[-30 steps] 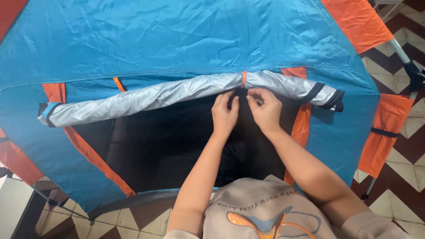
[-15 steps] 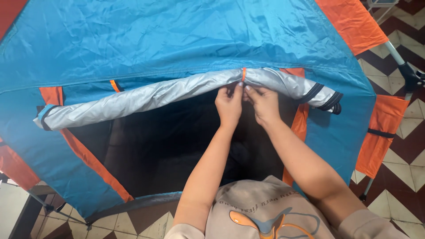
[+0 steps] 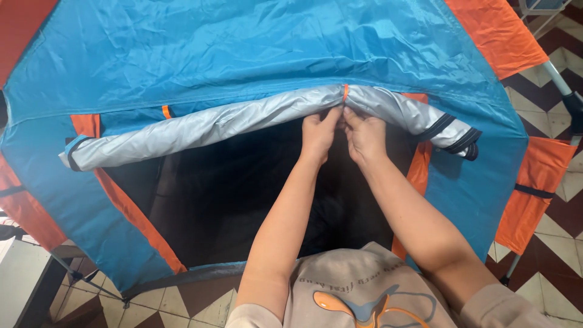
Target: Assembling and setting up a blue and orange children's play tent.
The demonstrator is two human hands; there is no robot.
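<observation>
We've got left hand (image 3: 318,133) and right hand (image 3: 364,135) pressed together at upper centre, pinching the orange tie (image 3: 345,93) so the rolled silver door flap (image 3: 243,119) stays up.

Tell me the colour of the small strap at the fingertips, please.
Orange: the small strap crosses the rolled silver door flap; the head view shows it.

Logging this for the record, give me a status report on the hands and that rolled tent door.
Left hand and right hand both pinching at orange tie. Rolled silver door flap up over the opening. Nothing in the way.
</observation>
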